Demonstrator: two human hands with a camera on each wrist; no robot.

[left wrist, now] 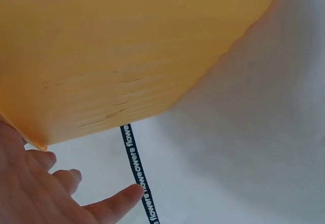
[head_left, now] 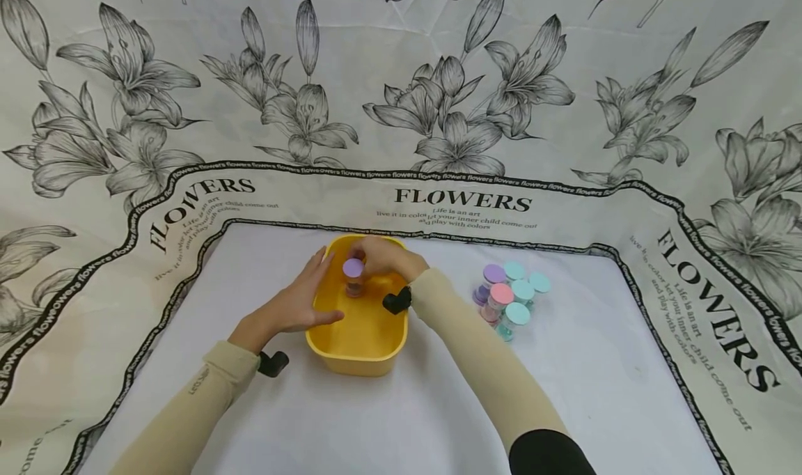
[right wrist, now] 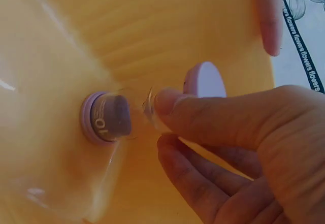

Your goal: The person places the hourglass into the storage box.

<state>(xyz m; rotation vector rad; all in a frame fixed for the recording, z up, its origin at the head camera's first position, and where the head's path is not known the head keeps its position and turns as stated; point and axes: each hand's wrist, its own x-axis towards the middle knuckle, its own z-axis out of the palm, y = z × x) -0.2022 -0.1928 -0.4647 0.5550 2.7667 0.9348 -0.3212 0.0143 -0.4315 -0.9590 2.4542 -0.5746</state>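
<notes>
Clear sand timer (head_left: 354, 269) with purple ends, upright inside yellow tub (head_left: 357, 356).

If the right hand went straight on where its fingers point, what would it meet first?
Probably the yellow tub's floor, the purple-capped sand timer in the right hand leading; whether they already touch is unclear.

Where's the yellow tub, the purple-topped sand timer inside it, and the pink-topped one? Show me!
Yellow tub (head_left: 357, 368): head view, front wall.
Purple-topped timer (head_left: 354, 270): head view, top cap.
Pink-topped timer (head_left: 501, 295): head view, top cap.
</notes>
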